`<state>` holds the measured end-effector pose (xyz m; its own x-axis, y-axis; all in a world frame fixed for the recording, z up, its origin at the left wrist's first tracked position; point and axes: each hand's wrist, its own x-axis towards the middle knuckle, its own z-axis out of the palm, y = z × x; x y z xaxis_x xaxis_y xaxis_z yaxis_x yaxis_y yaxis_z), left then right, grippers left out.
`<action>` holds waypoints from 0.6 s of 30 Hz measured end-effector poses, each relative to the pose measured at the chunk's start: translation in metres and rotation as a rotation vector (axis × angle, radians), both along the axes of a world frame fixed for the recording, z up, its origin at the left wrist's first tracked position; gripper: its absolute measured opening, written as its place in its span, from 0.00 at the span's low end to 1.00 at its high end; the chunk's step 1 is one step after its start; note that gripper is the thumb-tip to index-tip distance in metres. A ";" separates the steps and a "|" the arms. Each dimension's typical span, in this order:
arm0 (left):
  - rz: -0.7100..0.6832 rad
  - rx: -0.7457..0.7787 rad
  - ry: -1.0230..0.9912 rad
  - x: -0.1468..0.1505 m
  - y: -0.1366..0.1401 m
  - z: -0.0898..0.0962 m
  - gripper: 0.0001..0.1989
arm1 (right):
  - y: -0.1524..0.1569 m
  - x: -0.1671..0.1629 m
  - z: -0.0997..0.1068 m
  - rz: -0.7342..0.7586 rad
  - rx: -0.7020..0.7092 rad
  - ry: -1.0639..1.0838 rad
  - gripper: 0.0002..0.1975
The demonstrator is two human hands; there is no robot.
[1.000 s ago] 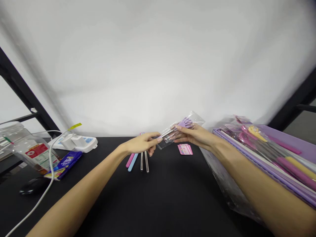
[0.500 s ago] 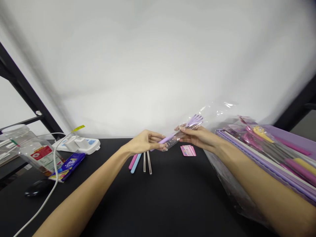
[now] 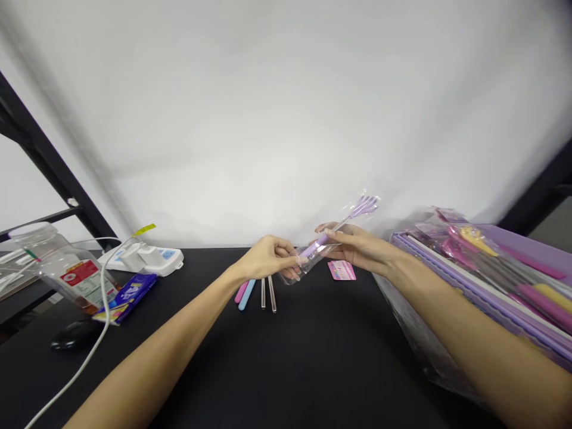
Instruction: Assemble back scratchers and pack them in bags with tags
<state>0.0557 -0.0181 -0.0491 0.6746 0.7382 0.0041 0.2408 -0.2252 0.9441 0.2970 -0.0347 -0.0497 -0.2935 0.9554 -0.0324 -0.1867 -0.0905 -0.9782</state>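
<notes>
Between my hands is a purple back scratcher [image 3: 320,241], tilted with its claw end up to the right, in a clear plastic sleeve [image 3: 297,274]. My right hand [image 3: 353,245] is closed around its middle, thumb on top. My left hand [image 3: 272,259] pinches the sleeve's lower end by the handle tip. Under my left hand on the black table lie a pink handle [image 3: 242,292], a blue handle [image 3: 247,295] and two metal rods [image 3: 271,296], their far ends hidden. Small pink cards [image 3: 342,270] lie below my right hand.
At right stands a purple box [image 3: 513,238] with several bagged back scratchers [image 3: 504,271] and plastic film along its side. At left are a clear jar [image 3: 80,274], a blue packet [image 3: 131,295], a black mouse [image 3: 74,335], a power strip [image 3: 167,262] and a white cable [image 3: 105,292]. A white wall rises behind.
The back scratcher has slid up and to the right, its handle now deeper inside the sleeve. My left fingers have gone from its handle end to the sleeve's lower end.
</notes>
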 end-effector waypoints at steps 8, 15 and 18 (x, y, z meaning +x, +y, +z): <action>-0.102 0.149 0.164 -0.009 0.000 0.010 0.21 | 0.003 -0.001 -0.001 -0.070 -0.033 -0.032 0.07; -0.187 0.040 0.076 -0.014 0.002 0.016 0.27 | -0.002 -0.007 0.005 -0.078 -0.027 -0.038 0.09; -0.125 0.082 0.105 -0.008 0.002 0.010 0.25 | 0.000 -0.006 0.002 -0.081 -0.015 -0.023 0.09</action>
